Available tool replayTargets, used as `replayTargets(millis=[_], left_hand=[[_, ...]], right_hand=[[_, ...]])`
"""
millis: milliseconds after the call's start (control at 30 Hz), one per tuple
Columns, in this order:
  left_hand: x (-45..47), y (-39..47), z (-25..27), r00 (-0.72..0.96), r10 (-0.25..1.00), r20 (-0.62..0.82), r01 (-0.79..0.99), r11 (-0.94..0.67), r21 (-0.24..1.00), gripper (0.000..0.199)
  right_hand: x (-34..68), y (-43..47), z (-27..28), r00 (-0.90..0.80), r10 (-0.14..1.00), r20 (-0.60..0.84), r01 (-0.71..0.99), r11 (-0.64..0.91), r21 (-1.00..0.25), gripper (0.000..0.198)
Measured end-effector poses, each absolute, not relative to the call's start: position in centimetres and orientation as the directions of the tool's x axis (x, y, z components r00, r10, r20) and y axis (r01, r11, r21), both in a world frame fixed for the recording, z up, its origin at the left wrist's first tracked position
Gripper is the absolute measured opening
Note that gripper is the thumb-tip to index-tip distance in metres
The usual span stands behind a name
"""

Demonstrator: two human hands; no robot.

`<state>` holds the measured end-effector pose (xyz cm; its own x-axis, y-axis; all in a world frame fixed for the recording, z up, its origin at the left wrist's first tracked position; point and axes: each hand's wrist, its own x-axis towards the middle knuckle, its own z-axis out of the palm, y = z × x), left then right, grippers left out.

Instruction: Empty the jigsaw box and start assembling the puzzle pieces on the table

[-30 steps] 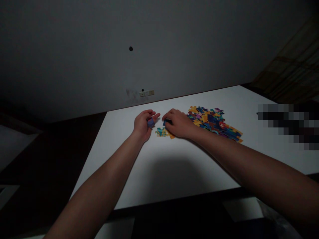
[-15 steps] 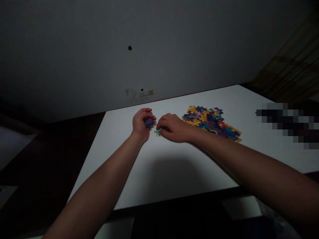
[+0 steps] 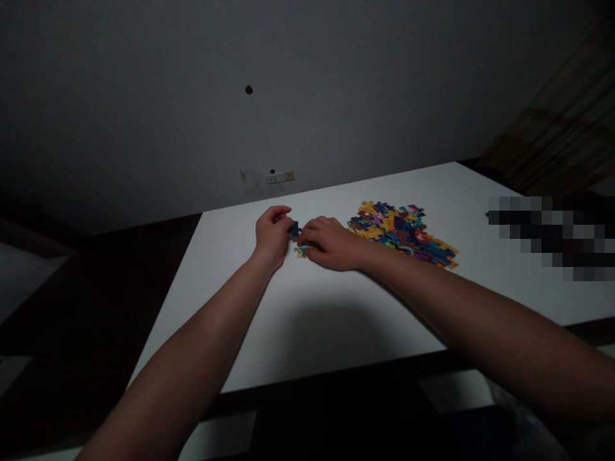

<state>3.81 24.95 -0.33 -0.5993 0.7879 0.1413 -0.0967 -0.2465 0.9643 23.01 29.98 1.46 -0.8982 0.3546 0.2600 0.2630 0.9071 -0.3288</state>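
Between the thumb and fingers of my left hand [image 3: 273,235] is a dark blue puzzle piece [image 3: 295,230], held low over the table beside my right hand. My right hand [image 3: 327,243] rests palm down with its fingers curled over a light yellow and teal puzzle piece [image 3: 302,252]. Part of that piece shows below the fingertips; the rest is covered. Whether the two pieces touch I cannot tell. Beyond my right wrist lies a heap of colourful puzzle pieces [image 3: 398,227], partly hidden by my forearm.
The white table [image 3: 269,333] has its far edge close to a grey wall [image 3: 365,96]. Low on the wall is a socket panel [image 3: 280,177]. A blurred-out dark object [image 3: 552,237] lies at the table's right side. Dark floor shows on the left.
My left hand has turned the blue piece from inside its curled fingers to an upright pinch at the fingertips, nearer my right hand. My right hand has hardly moved.
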Motion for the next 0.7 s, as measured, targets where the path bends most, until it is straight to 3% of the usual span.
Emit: replayTargets(millis=[133, 233, 367, 467, 600, 700], left_hand=[[3.2, 25.1, -1.0, -0.612, 0.741, 0.278, 0.171, -0.219, 0.961, 0.024], [3.0, 24.8, -0.8, -0.653, 0.695, 0.301, 0.334, -0.093, 0.938, 0.02], [3.5, 23.6, 0.2, -0.591, 0.726, 0.351, 0.593, 0.097, 0.799, 0.02], [4.1, 22.0, 0.4, -0.503, 0.793, 0.344, 0.712, 0.154, 0.685, 0.018], [4.8, 19.1, 0.1, -0.461, 0.835, 0.301, 0.786, 0.227, 0.575, 0.01], [5.2, 16.9, -0.2, -0.465, 0.82, 0.334, 0.805, 0.234, 0.545, 0.015]], right_hand=[[22.6, 29.3, 1.3, -0.882, 0.37, 0.293, 0.322, 0.925, -0.202, 0.027], [22.6, 28.7, 1.5, -0.874, 0.38, 0.302, 0.347, 0.924, -0.159, 0.024], [23.1, 27.4, 2.2, -0.812, 0.446, 0.376, 0.386, 0.894, -0.226, 0.008], [23.6, 26.2, 2.4, -0.764, 0.499, 0.41, 0.433, 0.867, -0.247, 0.013], [24.3, 25.1, 2.3, -0.696, 0.57, 0.437, 0.496, 0.821, -0.281, 0.018], [24.9, 25.0, 2.3, -0.654, 0.61, 0.446, 0.528, 0.791, -0.308, 0.015]])
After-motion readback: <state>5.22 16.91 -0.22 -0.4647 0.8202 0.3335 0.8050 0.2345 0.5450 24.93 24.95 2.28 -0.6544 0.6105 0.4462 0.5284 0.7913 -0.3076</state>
